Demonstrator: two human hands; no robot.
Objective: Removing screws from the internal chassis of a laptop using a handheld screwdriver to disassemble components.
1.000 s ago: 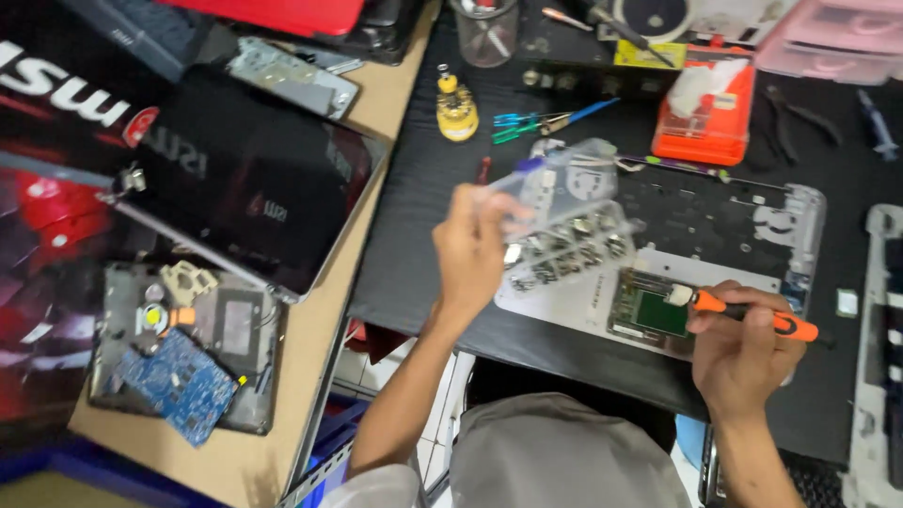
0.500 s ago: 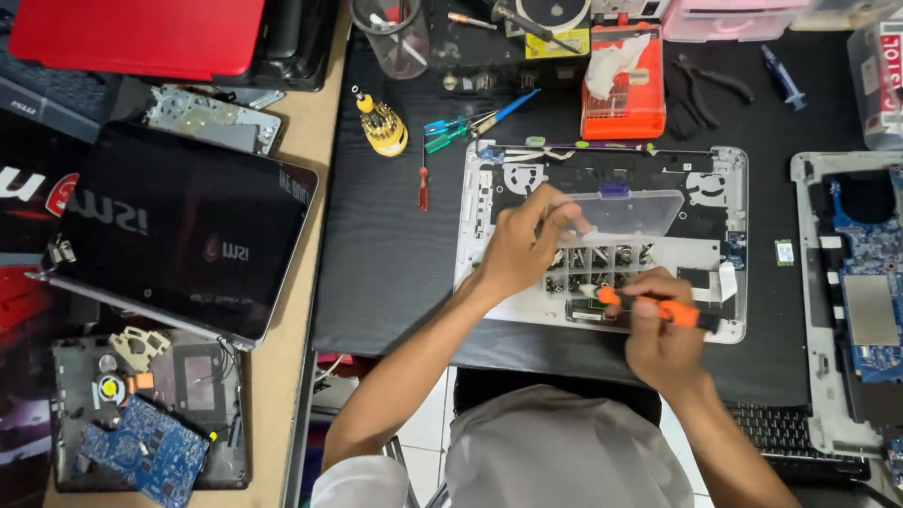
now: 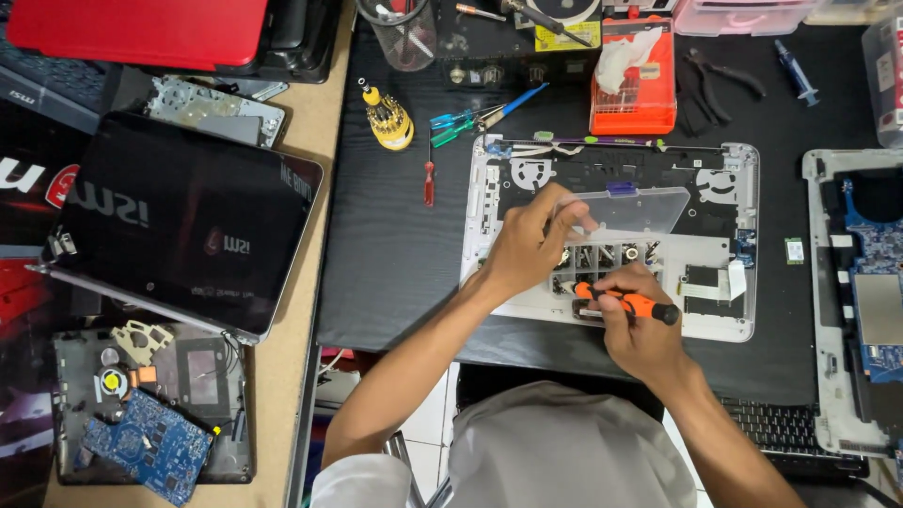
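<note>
An opened white laptop base (image 3: pixel 743 325) lies on the black desk mat (image 3: pixel 395 273) in front of me. A small clear compartment box (image 3: pixel 611 252) with its lid (image 3: pixel 640 209) raised rests on the base. My left hand (image 3: pixel 529 243) reaches into the box with fingers pinched at its compartments; whether it holds anything I cannot tell. My right hand (image 3: pixel 640 329) grips an orange-handled screwdriver (image 3: pixel 628 303), tip pointing left toward the box.
A black laptop lid (image 3: pixel 179 221) lies at left over a dismantled chassis with a blue circuit board (image 3: pixel 146 456). Another open chassis (image 3: pixel 861 301) sits at right. Loose screwdrivers (image 3: pixel 430 174), a yellow bit holder (image 3: pixel 388 118), pliers (image 3: pixel 720 75) and an orange box (image 3: pixel 635 71) line the back.
The view has swung left, bringing the white laptop base to centre. My left hand has gone into the clear box, and my right hand with the screwdriver has come beside it.
</note>
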